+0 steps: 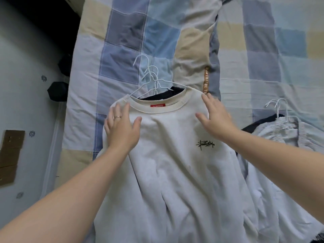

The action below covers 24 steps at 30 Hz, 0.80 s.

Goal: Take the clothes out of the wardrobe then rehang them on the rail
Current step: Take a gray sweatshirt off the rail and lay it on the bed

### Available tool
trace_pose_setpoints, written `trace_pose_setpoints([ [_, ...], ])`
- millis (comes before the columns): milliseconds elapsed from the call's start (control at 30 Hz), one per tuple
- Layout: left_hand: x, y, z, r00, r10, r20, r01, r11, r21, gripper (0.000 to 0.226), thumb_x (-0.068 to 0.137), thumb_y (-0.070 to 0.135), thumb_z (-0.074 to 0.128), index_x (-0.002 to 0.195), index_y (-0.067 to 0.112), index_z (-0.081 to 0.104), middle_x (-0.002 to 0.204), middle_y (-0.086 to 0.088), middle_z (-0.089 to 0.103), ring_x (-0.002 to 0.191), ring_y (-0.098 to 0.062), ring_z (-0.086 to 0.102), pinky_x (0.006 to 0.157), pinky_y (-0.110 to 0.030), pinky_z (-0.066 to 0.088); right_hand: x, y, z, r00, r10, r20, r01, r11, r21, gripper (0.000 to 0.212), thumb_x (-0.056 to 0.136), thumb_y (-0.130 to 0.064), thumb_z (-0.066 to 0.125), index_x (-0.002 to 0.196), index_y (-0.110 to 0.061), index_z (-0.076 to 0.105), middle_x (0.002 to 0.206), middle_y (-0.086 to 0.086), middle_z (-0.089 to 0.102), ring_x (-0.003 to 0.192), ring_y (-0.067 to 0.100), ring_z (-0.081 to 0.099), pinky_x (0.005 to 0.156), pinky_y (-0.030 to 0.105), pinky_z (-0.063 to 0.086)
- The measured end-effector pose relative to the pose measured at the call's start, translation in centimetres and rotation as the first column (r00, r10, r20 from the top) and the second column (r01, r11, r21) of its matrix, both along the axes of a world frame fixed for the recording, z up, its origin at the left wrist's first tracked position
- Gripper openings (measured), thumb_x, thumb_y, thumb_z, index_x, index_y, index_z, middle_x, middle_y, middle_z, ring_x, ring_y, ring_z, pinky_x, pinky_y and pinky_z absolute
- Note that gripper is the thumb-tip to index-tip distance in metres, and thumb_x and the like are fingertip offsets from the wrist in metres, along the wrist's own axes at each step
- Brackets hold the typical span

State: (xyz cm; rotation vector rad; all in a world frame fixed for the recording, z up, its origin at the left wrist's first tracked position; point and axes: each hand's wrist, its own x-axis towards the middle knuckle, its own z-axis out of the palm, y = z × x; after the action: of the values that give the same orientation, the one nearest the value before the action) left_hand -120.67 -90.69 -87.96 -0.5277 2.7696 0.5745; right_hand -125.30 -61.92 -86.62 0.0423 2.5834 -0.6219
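Note:
A cream sweatshirt (168,155) with a red neck label and a small black chest print lies flat on the bed, on top of a dark garment (173,92) showing at the collar. Several white wire hangers (150,76) stick out above the neckline. My left hand (122,127) rests flat on the sweatshirt's left shoulder with fingers spread, a ring on one finger. My right hand (215,116) lies flat on the right shoulder, fingers apart. Neither hand grips anything.
A second pile of pale grey clothes (287,134) with white hangers (278,107) lies to the right on the patchwork bedspread (122,50). A pillow (196,50) lies beyond the collar. Left of the bed are a pale floor, black objects (57,90) and cardboard (10,155).

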Motion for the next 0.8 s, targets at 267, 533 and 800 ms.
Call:
trace_pose_setpoints([
  [267,8.4,3.6,10.3,0.96,-0.265,0.085,0.254,0.959,0.122,0.069,0.099,0.056,0.039,0.157,0.038,0.008,0.167,0.006,-0.005,0.151,-0.014,-0.012,0.121,-0.043,-0.003,10.2,-0.3,9.9,0.995,-0.083,0.063,0.086,0.995,-0.044,0.069,0.098,-0.047,0.045,0.156,-0.034,0.011,0.165,-0.01,0.006,0.151,0.018,0.006,0.119,0.045,0.015],
  [533,14.1,4.2,19.8,0.886,-0.438,0.149,0.426,0.898,0.109,0.071,0.096,0.067,0.024,0.157,0.04,-0.002,0.166,0.008,-0.012,0.15,-0.017,-0.02,0.119,-0.051,-0.013,21.6,-3.3,20.9,0.966,-0.251,0.061,0.252,0.968,0.004,0.066,0.099,-0.054,0.035,0.156,-0.039,0.004,0.164,-0.016,-0.007,0.15,0.014,-0.009,0.119,0.049,0.003],
  [800,18.9,3.2,24.8,0.785,-0.604,0.142,0.597,0.797,0.088,0.072,0.094,0.07,0.019,0.157,0.04,-0.002,0.167,0.005,-0.008,0.15,-0.021,-0.02,0.117,-0.055,-0.013,29.2,-3.8,25.9,0.918,-0.389,-0.078,0.395,0.912,0.112,0.068,0.096,-0.06,0.031,0.154,-0.041,0.001,0.164,-0.014,-0.008,0.149,0.015,-0.014,0.117,0.053,-0.003],
])
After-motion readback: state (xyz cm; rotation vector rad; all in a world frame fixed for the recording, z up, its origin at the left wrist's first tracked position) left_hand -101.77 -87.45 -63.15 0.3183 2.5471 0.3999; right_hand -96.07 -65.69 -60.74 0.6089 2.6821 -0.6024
